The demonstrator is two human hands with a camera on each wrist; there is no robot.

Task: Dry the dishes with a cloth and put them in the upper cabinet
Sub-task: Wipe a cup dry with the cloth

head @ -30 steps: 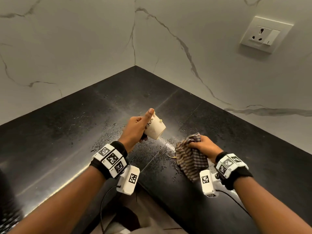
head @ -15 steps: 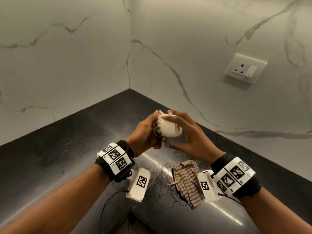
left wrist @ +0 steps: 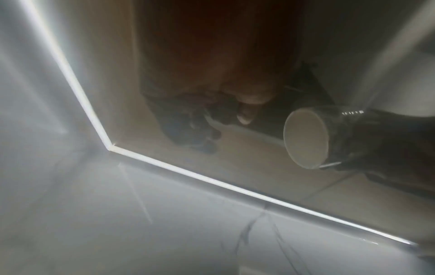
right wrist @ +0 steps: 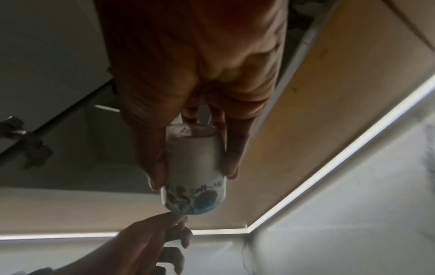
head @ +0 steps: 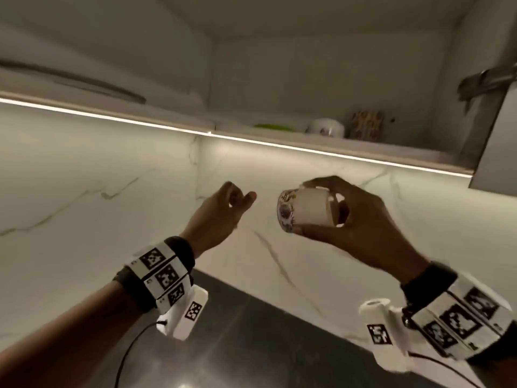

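My right hand (head: pixel 314 209) holds a small white cup (head: pixel 289 214) with a flower pattern near its rim. The cup lies sideways in the air, below the open upper cabinet (head: pixel 307 139). The right wrist view shows the thumb and fingers gripping the cup (right wrist: pixel 195 167) on both sides. My left hand (head: pixel 241 196) hangs just left of the cup with loosely curled fingers and holds nothing. The left wrist view shows the cup's base (left wrist: pixel 306 137) to the right of the left fingers (left wrist: pixel 244 113). The cloth is out of view.
On the cabinet shelf stand a green plate (head: pixel 272 126), a white bowl (head: pixel 326 126) and a brown patterned item (head: pixel 366 125). The open cabinet door (head: pixel 496 141) hangs at the right. A light strip (head: pixel 112 116) runs under the cabinet. The dark counter (head: pixel 251 337) lies below.
The cup passed from my left hand to my right, which dropped the cloth on the counter. Both hands rose, and the view tilted up to the cabinet.
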